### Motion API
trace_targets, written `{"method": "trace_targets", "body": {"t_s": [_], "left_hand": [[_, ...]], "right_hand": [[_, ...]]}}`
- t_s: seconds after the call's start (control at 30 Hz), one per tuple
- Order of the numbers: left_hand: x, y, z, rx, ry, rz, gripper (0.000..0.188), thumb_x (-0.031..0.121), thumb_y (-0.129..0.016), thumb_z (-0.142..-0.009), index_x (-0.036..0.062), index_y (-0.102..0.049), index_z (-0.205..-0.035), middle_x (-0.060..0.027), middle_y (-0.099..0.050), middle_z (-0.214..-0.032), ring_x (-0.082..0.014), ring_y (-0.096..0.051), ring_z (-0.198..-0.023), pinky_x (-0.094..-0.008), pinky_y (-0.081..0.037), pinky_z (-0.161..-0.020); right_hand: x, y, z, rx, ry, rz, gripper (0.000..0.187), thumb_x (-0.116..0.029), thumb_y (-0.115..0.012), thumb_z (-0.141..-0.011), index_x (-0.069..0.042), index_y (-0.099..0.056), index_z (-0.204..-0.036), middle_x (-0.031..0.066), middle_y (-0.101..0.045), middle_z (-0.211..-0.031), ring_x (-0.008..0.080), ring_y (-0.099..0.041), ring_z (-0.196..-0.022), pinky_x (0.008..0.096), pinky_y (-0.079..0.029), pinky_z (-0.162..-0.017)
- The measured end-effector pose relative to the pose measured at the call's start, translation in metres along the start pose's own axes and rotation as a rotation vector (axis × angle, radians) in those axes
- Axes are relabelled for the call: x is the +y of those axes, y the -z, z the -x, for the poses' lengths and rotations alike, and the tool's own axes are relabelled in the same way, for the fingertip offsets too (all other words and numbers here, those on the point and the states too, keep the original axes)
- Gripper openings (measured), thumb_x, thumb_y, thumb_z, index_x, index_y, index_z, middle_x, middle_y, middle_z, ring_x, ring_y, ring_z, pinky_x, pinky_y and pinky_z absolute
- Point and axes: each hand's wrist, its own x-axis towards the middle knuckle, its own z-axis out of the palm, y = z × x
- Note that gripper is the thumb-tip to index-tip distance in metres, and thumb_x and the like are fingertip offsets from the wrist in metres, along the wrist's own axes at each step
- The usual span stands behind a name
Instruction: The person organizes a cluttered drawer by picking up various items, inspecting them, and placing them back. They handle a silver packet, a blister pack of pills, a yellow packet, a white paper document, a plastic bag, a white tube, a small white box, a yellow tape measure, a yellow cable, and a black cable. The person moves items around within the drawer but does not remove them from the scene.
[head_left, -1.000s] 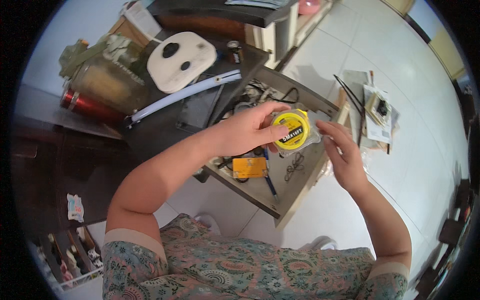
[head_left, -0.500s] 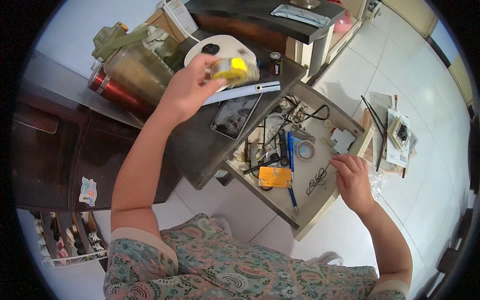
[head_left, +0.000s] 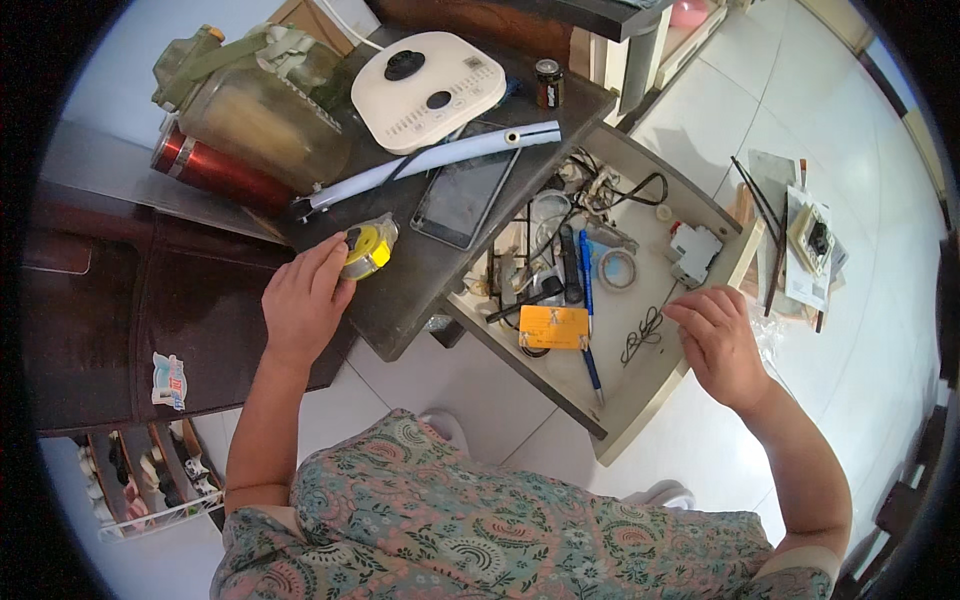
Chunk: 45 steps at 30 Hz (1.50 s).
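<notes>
My left hand [head_left: 308, 298] grips a yellow tape measure [head_left: 369, 248] with a clear case, low over the dark tabletop [head_left: 385, 310] near its left front corner. Its fingertips and thumb are around the near end of the case. My right hand [head_left: 727, 345] has its fingers curled over the front panel of the pulled-out drawer [head_left: 640, 415]. Inside the drawer lie a blue pen [head_left: 586, 270], an orange card [head_left: 553, 328], a tape roll [head_left: 617, 268], a white block-shaped device [head_left: 694, 252], a thin dark cord [head_left: 642, 335] and tangled cables.
On the tabletop are a smartphone [head_left: 467, 195], a pale blue bar [head_left: 430, 160], a white flat appliance [head_left: 428, 90] and a battery [head_left: 549, 84]. A large jug [head_left: 265, 115] and red flask [head_left: 222, 175] stand at left. Papers and dark rods [head_left: 765, 235] lie beyond the drawer.
My left hand has brought the tape measure from above the white appliance leftward and nearer, down toward the tabletop. My right hand stays at the drawer front. The view has shifted slightly.
</notes>
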Motion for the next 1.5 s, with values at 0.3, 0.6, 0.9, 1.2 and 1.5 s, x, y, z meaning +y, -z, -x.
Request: {"method": "trace_targets", "body": {"t_s": [0.3, 0.6, 0.9, 1.2, 1.5], "left_hand": [[0.017, 0.008, -0.005, -0.066, -0.020, 0.063, 0.032, 0.010, -0.072, -0.074, 0.0062, -0.059, -0.103, -0.0094, -0.060, -0.106, -0.0268, -0.062, -0.089, -0.0345, -0.052, -0.072], [0.114, 0.018, -0.081, -0.614, -0.378, 0.637, 0.016, 0.013, -0.063, -0.081, 0.0054, -0.058, -0.094, -0.0114, -0.059, -0.093, -0.0291, -0.061, -0.087, -0.0370, -0.050, -0.074], [0.182, -0.072, -0.078, -0.754, -0.736, 0.429, 0.033, 0.008, -0.062, -0.074, 0.0073, -0.056, -0.106, -0.0098, -0.051, -0.110, -0.0273, -0.053, -0.103, -0.0393, -0.048, -0.078], [0.189, -0.094, -0.082, -0.556, -0.935, 0.521, 0.037, 0.012, -0.058, -0.078, 0.0168, -0.058, -0.114, -0.0057, -0.048, -0.113, -0.0214, -0.048, -0.106, -0.0359, -0.045, -0.084], [0.194, -0.085, -0.102, -0.827, -0.697, 0.816, 0.052, 0.018, -0.064, -0.081, 0.0067, -0.047, -0.128, -0.0075, -0.049, -0.116, -0.0178, -0.052, -0.102, -0.0320, -0.046, -0.084]], "right_hand": [[0.001, -0.002, 0.011, -0.058, 0.050, 0.003, 0.017, -0.014, -0.056, -0.085, -0.005, -0.063, -0.098, 0.0091, -0.061, -0.098, 0.0268, -0.054, -0.100, 0.0470, -0.029, -0.105], [0.003, -0.011, 0.015, -0.031, 0.034, -0.019, 0.016, -0.020, -0.051, -0.088, -0.007, -0.061, -0.087, 0.0071, -0.058, -0.097, 0.0272, -0.052, -0.102, 0.0502, -0.023, -0.107], [0.005, -0.014, 0.015, -0.015, 0.047, -0.022, 0.016, -0.020, -0.050, -0.086, -0.007, -0.060, -0.084, 0.0072, -0.058, -0.096, 0.0276, -0.052, -0.102, 0.0488, -0.023, -0.108], [0.006, -0.016, 0.019, 0.037, 0.053, 0.021, 0.014, -0.019, -0.054, -0.083, -0.008, -0.061, -0.084, 0.0060, -0.058, -0.093, 0.0268, -0.052, -0.100, 0.0484, -0.026, -0.105], [0.007, -0.017, 0.018, 0.047, 0.051, 0.000, 0.012, -0.016, -0.058, -0.081, -0.008, -0.063, -0.089, 0.0060, -0.059, -0.093, 0.0262, -0.053, -0.097, 0.0484, -0.028, -0.105]]}}
